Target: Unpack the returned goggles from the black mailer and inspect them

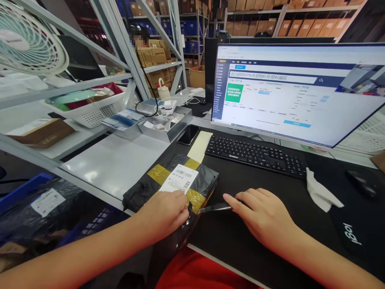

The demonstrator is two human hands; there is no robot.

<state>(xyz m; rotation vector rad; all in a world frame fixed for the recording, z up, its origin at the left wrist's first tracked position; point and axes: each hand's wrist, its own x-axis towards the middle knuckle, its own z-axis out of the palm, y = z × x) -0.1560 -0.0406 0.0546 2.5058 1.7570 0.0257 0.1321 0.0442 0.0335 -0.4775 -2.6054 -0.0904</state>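
A package [207, 176] wrapped in black plastic and yellow tape lies at the desk's near left edge, with a white barcode label [180, 176] on top. My left hand [170, 208] is closed on the black plastic at its near side, and loose plastic hangs below the fingers. In my right hand [261, 212] is a utility knife [215, 208], its handle mostly hidden under the fingers. The blade points left, and its tip is at the package's near right corner, by the yellow tape. Whether it has cut in, I cannot tell.
Behind the package lie a phone [188, 134], a pale paper strip [200, 145] and a keyboard [255, 154] below a monitor [288, 92]. A crumpled tissue [320, 192] and a mouse [361, 184] are at right. Left stand metal trays [168, 124] and a blue crate [27, 190].
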